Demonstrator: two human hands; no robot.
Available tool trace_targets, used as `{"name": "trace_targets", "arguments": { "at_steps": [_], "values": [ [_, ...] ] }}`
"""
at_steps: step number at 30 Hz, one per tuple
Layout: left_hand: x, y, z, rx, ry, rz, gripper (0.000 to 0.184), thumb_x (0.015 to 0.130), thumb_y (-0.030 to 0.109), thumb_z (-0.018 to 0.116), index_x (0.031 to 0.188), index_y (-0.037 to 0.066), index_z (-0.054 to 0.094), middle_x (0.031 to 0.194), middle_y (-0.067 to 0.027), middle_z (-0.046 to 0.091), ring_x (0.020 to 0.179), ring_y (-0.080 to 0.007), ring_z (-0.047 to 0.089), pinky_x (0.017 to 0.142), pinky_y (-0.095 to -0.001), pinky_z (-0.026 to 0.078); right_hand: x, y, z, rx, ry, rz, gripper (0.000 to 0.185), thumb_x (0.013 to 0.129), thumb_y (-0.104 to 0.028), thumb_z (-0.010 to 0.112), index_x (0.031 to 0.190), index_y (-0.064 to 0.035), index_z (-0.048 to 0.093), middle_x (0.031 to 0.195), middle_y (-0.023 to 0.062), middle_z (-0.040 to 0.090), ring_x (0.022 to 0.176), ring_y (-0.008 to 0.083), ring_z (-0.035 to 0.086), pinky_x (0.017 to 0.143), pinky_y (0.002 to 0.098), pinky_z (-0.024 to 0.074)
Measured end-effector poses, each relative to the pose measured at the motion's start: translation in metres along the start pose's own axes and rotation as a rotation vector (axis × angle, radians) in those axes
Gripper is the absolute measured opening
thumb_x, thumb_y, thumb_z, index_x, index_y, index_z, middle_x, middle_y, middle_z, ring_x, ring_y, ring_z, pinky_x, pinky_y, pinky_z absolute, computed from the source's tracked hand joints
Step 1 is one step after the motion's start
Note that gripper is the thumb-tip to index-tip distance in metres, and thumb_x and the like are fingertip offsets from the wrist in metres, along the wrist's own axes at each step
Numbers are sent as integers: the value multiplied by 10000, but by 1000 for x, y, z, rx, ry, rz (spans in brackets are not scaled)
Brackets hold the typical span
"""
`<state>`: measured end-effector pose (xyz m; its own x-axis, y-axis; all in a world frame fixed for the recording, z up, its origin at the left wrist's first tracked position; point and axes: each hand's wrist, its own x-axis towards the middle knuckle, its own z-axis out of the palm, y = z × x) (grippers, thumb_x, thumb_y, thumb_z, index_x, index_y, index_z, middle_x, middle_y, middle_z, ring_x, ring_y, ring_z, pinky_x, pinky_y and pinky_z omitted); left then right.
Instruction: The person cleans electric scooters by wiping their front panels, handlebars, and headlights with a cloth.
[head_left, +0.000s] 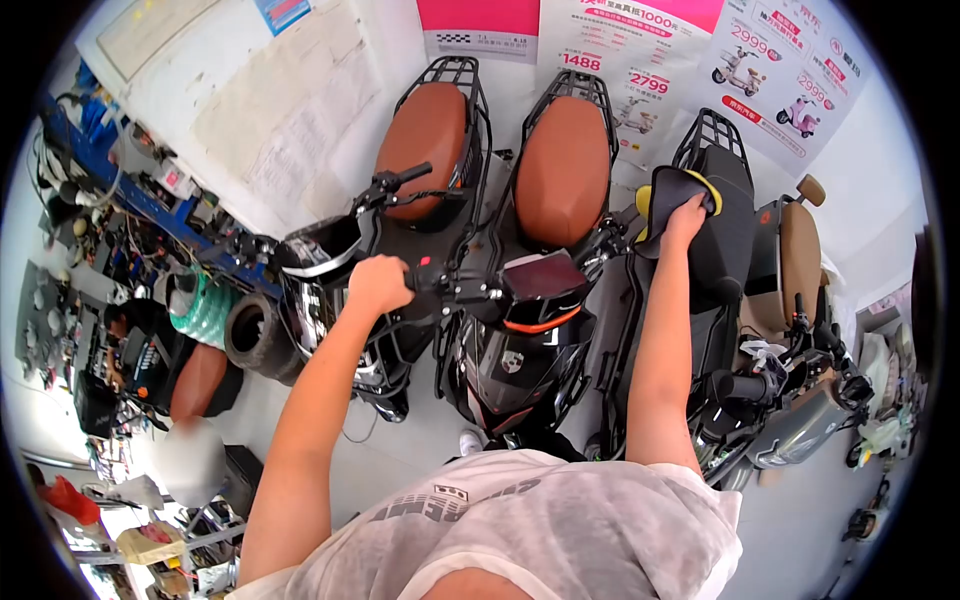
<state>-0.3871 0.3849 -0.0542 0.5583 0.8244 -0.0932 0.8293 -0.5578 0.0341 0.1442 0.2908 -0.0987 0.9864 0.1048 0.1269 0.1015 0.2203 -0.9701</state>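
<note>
Cloth (668,196) in right grip (684,218) — left grip (380,284) on handlebar (432,281).

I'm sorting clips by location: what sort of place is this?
Probably a scooter shop, perhaps with repairs: scooters stand side by side, wall posters show scooters with prices, and what look like parts crowd the picture's left side.

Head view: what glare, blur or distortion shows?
Head view: black corners, wide-angle bowing; washed-out brightness at lower left; round blurred patch below the leftmost brown seat; reflections on the middle scooter's glossy front; left hand and right hand fairly sharp.
</note>
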Motion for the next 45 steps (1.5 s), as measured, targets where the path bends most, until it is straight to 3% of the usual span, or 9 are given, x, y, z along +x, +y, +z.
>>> {"name": "trace_targets", "arguments": {
  "at_steps": [4, 18, 23, 27, 35, 39, 40, 43, 45],
  "values": [
    [1, -5, 6, -32, 21, 16, 282, 682, 290, 699, 891, 122, 787, 889, -167, 742, 888, -344, 720, 803, -437, 575, -52, -61, -22, 6, -111, -139, 542, 1078, -373, 431, 1362, 83, 502, 1314, 214, 590, 1156, 280, 582, 986, 361, 446],
    [-26, -12, 35, -52, 550, 209, 306, 700, 256, 783, 903, 116, 601, 857, -57, 645, 904, -277, 634, 832, -421, 458, -247, -106, -173, 508, -630, 602, 658, 1016, -632, 393, 1405, -119, 531, 1411, 76, 584, 1299, 289, 545, 1122, 453, 405],
    [-67, -22, 42, -144, 608, 341, 592, 800, 233, 728, 1347, 68, 570, 1282, -141, 584, 1243, -319, 515, 1071, -459, 378, -291, -104, -271, 405, -811, 820, 608, 1026, -591, 409, 1403, -129, 528, 1402, 68, 588, 1297, 269, 548, 1113, 430, 424],
    [-124, -26, 51, -153, 553, 246, 588, 877, 266, 689, 1412, 88, 524, 1499, -166, 470, 1399, -342, 416, 1180, -491, 284, -316, -95, -340, 336, -731, 935, 654, 1019, -626, 374, 1399, -119, 532, 1401, 83, 593, 1297, 295, 551, 1120, 468, 416],
    [-292, -58, 189, -656, 493, -158, 591, 868, 178, 687, 1414, 39, 511, 1387, -204, 571, 1301, -383, 519, 1103, -431, 407, -360, -54, -417, 417, -654, 1077, 603, 1011, -595, 423, 1339, -116, 585, 1372, 89, 616, 1277, 314, 560, 1102, 478, 416],
    [-412, -131, 332, -483, -6, -597, 551, 902, 312, 632, 1385, 57, 556, 1385, -197, 579, 1289, -377, 535, 1089, -451, 430, -383, -48, -410, 420, -646, 1064, 573, 1014, -561, 448, 1348, -115, 580, 1386, 83, 607, 1285, 303, 552, 1110, 457, 405],
    [-434, -179, 401, -401, -562, -524, 572, 927, 402, 580, 1376, 49, 558, 1373, -200, 589, 1258, -382, 561, 1060, -479, 451, -387, -47, -405, 433, -684, 1063, 575, 1023, -557, 433, 1350, -106, 576, 1384, 79, 607, 1277, 292, 557, 1111, 448, 403],
    [-534, -199, 474, -800, -1152, -900, 507, 973, 408, 519, 1426, 181, 515, 1375, -189, 588, 1242, -346, 579, 987, -520, 488, -403, -63, -376, 443, -767, 1055, 578, 1032, -556, 416, 1351, -101, 575, 1381, 78, 609, 1277, 289, 557, 1113, 448, 401],
    [-567, -199, 463, -953, -1349, -857, 502, 994, 407, 494, 1471, 250, 472, 1402, -167, 576, 1247, -311, 583, 960, -515, 505, -415, -59, -355, 447, -828, 1025, 590, 1037, -561, 400, 1366, -99, 565, 1391, 80, 602, 1292, 291, 548, 1117, 449, 398]
  ]
}}
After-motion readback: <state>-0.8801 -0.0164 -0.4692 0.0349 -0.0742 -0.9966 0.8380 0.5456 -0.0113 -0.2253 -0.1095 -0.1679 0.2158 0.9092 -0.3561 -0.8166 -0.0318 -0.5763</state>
